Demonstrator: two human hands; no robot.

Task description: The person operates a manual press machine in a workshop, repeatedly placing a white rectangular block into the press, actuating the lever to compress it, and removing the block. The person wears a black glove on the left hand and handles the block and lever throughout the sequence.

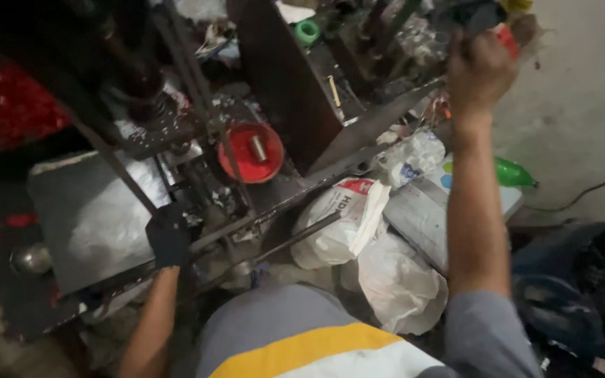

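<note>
- Two hands work a dark metal press: the left hand (169, 234), in a dark glove, is wrapped around a thin steel rod (208, 238) at the machine's front edge.
- Right hand (480, 70), fist-tight, clasps a dark lever handle (467, 14) high up, arm stretched straight.
- Between them sit a red bowl (250, 152), white plastic sacks (348, 220) and a green bottle (512, 173).

Red bowl (250, 152), green bottle (514, 173), white sacks (398, 283), grey-and-yellow striped shirt (302, 343), black glove (169, 234)
</note>
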